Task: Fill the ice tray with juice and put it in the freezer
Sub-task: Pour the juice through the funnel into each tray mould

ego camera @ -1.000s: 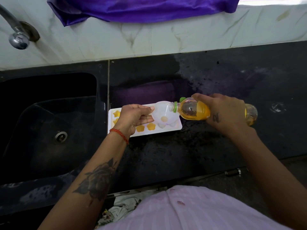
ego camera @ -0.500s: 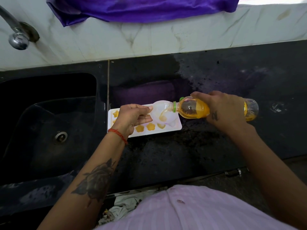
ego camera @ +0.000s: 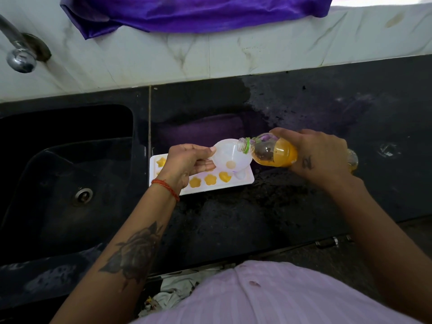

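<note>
A white ice tray (ego camera: pixel 247 182) lies on the black counter, right of the sink, with several star and flower cells full of orange juice. My left hand (ego camera: pixel 187 161) pinches the rim of a white funnel (ego camera: pixel 231 157) whose spout stands over a cell at the tray's right end. My right hand (ego camera: pixel 315 155) grips a clear juice bottle (ego camera: pixel 273 152) lying nearly level, its open green-ringed neck at the funnel's rim. Orange juice sits in the bottle's lower half. My left hand hides part of the tray.
A black sink (ego camera: pixel 70 174) with a drain lies at the left, a chrome tap (ego camera: pixel 18 54) above it. The black counter (ego camera: pixel 257 218) is wet and speckled around the tray. Purple cloth (ego camera: pixel 187 12) hangs over the tiled back wall.
The funnel has shifted to the tray's rightmost front cell. The bottle has tipped back a little, and juice no longer runs into the funnel.
</note>
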